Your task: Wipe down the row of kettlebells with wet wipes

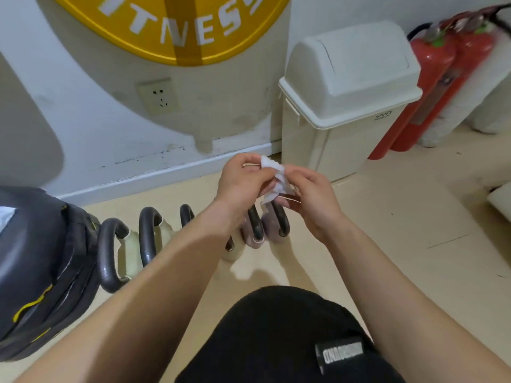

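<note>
A row of kettlebells [149, 239] with dark curved handles stands on the pale floor, running from lower left to centre; my forearms hide part of it. The nearer ones are cream, the two furthest [272, 225] are mauve. Above the far end of the row both hands hold a crumpled white wet wipe [273, 170]. My left hand [242, 179] pinches its upper end and my right hand [312, 194] pinches its lower part, along with what looks like a small clear wrapper.
A cream swing-lid waste bin [343, 103] stands against the wall just right of my hands. Two red fire extinguishers [437, 76] lean behind it. A dark padded bag with yellow trim [41, 266] sits at the left. My black-clad knee [276, 335] is in the foreground.
</note>
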Available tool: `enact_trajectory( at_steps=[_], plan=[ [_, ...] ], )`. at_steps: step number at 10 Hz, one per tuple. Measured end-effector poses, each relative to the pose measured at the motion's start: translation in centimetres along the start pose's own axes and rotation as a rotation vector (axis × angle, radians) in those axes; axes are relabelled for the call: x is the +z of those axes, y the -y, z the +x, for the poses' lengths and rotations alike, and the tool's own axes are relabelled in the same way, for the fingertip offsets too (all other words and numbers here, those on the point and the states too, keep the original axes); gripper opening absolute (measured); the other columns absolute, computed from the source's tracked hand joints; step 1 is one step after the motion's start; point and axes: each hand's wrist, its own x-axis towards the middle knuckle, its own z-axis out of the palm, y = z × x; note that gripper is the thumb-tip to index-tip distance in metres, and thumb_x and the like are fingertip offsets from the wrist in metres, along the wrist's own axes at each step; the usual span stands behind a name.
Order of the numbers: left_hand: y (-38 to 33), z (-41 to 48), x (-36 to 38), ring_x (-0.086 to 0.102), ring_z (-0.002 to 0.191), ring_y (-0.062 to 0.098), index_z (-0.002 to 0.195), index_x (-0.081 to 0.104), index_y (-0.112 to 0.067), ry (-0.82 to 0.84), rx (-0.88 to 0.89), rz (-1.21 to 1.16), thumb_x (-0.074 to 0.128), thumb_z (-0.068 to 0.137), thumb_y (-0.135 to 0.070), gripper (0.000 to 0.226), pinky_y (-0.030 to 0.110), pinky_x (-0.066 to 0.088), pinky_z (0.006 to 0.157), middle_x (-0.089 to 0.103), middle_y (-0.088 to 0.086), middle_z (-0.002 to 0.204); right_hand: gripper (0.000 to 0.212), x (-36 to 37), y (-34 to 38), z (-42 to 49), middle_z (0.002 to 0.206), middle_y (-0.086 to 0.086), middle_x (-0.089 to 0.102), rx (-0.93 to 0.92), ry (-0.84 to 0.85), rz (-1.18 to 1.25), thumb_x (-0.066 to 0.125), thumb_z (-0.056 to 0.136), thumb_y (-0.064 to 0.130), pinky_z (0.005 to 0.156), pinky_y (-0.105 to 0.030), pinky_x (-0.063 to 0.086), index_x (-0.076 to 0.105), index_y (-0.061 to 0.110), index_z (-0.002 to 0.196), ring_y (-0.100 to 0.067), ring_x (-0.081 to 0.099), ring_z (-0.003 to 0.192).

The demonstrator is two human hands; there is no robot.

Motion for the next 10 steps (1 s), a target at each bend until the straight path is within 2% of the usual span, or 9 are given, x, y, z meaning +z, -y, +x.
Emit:
enact_trajectory(
  at_steps=[1, 2, 3, 5, 6, 7, 8, 9, 10],
  plan=[
    [-3.2, 1.3, 1.7, 0.073, 0.088, 0.029, 0.102, 0.073, -0.005, 0.226, -0.032, -0.094, 0.057, 0.088, 0.004, 0.023, 0.031, 0.061, 0.076, 0.072, 0.026, 0.105, 0.015, -0.8, 1.9, 1.8, 0.093, -0.017, 0.077, -0.087, -0.059, 0.031, 0.062, 0.101, 0.017, 0.074, -0.035, 0.063, 0.075, 0.015, 0.107, -0.027, 0.074, 0.084],
    [-5.8, 3.6, 3.6, 0.072, 0.087, 0.019, 0.099, 0.077, -0.015, 0.262, 0.043, 0.208, 0.054, 0.092, -0.009, 0.024, 0.029, 0.058, 0.074, 0.076, 0.005, 0.103, 0.011, -3.7, 3.8, 4.6, 0.083, -0.010, 0.074, -0.126, -0.217, 0.064, 0.070, 0.091, 0.007, 0.076, -0.040, 0.062, 0.076, 0.009, 0.100, -0.024, 0.070, 0.077],
    [-7.9, 6.7, 6.7, 0.065, 0.092, 0.016, 0.107, 0.073, -0.024, 0.189, 0.316, 0.683, 0.054, 0.093, -0.019, 0.024, 0.030, 0.053, 0.079, 0.070, -0.013, 0.100, 0.022, -7.3, 6.3, 7.9, 0.084, -0.014, 0.070, -0.161, -0.369, 0.098, 0.072, 0.082, 0.004, 0.082, -0.045, 0.061, 0.076, 0.004, 0.103, -0.025, 0.066, 0.076],
    [-9.9, 14.1, 14.5, 0.038, 0.138, 0.022, 0.139, 0.050, -0.024, 0.241, 0.874, 1.423, 0.046, 0.093, -0.034, 0.048, 0.041, 0.033, 0.111, 0.047, -0.002, 0.146, 0.023, -13.8, 11.8, 13.8, 0.082, -0.006, 0.072, -0.239, -0.654, 0.055, 0.061, 0.081, 0.001, 0.083, -0.041, 0.061, 0.073, 0.020, 0.078, -0.024, 0.069, 0.079],
    [-9.9, 17.1, 16.7, 0.035, 0.141, 0.022, 0.140, 0.048, -0.018, 0.204, 0.910, 1.618, 0.042, 0.094, -0.040, 0.052, 0.046, 0.011, 0.122, 0.048, 0.003, 0.145, 0.019, -15.8, 14.3, 16.0, 0.082, -0.007, 0.074, -0.243, -0.620, -0.011, 0.065, 0.076, 0.004, 0.087, -0.047, 0.062, 0.077, 0.015, 0.086, -0.024, 0.070, 0.079],
    [-9.6, 18.5, 16.9, 0.039, 0.138, 0.022, 0.138, 0.050, -0.014, 0.174, 0.865, 1.630, 0.040, 0.095, -0.041, 0.051, 0.045, 0.005, 0.124, 0.052, 0.007, 0.139, 0.021, -16.2, 16.3, 18.4, 0.082, 0.001, 0.072, -0.258, -0.619, -0.091, 0.075, 0.078, 0.007, 0.082, -0.036, 0.063, 0.074, 0.011, 0.099, -0.016, 0.070, 0.074],
    [-9.7, 17.9, 16.0, 0.044, 0.133, 0.021, 0.134, 0.054, -0.015, 0.179, 0.871, 1.517, 0.044, 0.094, -0.035, 0.046, 0.041, 0.008, 0.124, 0.055, 0.006, 0.135, 0.022, -15.5, 17.5, 20.4, 0.097, 0.000, 0.073, -0.215, -0.561, -0.482, 0.074, 0.083, 0.008, 0.080, -0.028, 0.059, 0.073, 0.012, 0.105, -0.017, 0.071, 0.088],
    [-9.5, 16.3, 14.1, 0.051, 0.125, 0.019, 0.126, 0.061, -0.018, 0.114, 0.960, 1.372, 0.045, 0.093, -0.031, 0.038, 0.035, 0.016, 0.121, 0.061, 0.001, 0.128, 0.025, -13.8, 16.8, 20.1, 0.115, -0.006, 0.074, -0.110, -0.440, -0.829, 0.060, 0.090, 0.003, 0.092, -0.035, 0.056, 0.076, 0.009, 0.108, -0.026, 0.068, 0.106],
    [-9.5, 14.6, 11.7, 0.051, 0.123, 0.021, 0.127, 0.061, -0.021, 0.072, 0.906, 1.376, 0.045, 0.093, -0.033, 0.039, 0.034, 0.026, 0.116, 0.062, -0.002, 0.130, 0.032, -12.5, 15.9, 18.7, 0.117, -0.010, 0.073, -0.121, -0.463, -0.911, 0.052, 0.090, 0.000, 0.095, -0.039, 0.055, 0.076, 0.009, 0.108, -0.030, 0.065, 0.112]
  ],
)
